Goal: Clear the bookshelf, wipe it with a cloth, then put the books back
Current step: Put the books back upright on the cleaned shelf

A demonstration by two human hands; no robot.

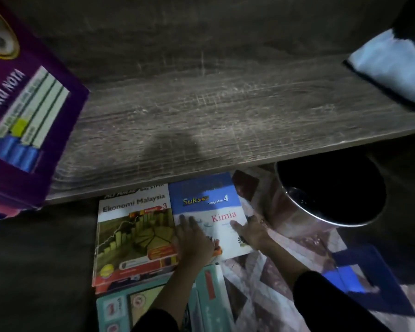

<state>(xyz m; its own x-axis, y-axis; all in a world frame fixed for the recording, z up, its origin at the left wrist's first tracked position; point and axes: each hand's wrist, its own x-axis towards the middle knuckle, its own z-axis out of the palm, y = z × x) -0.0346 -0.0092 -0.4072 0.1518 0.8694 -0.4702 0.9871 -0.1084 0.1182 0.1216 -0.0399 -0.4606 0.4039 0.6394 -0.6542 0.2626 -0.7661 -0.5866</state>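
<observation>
Nearest in, a batch of teal books (139,305) lies flat on the floor, with both dark sleeves reaching out over it. The left hand (194,240) is spread flat, fingers straight, pressing down on the lower left of the blue and white book (211,207), and that looks like steadying rather than lifting. The right hand (253,233) has its thumb on the cover and its fingers curled over the right edge, so that hand has the grip. One hand pins, the other takes the edge: a sensible way to peel a thin book off a flat surface.

That book lies on a patterned mat (273,279), edge to edge with the economics book (134,231) on its left, which tops a small pile of its own. A blue folder (369,279) lies further right on the mat. Just beyond the right hand stands a metal pail (297,207), its wall near the book's corner, so there is little room on that side.

Further out, the shelf (201,116) runs across the view, bare wood through the middle. A purple notebook (34,116) sits on a stack at its left end, and a pale blue cloth (388,68) rests at its right end, handy for wiping. With the board this open and the cloth lying idle, my read is that books are going back up, but the clearing could equally be unfinished.
</observation>
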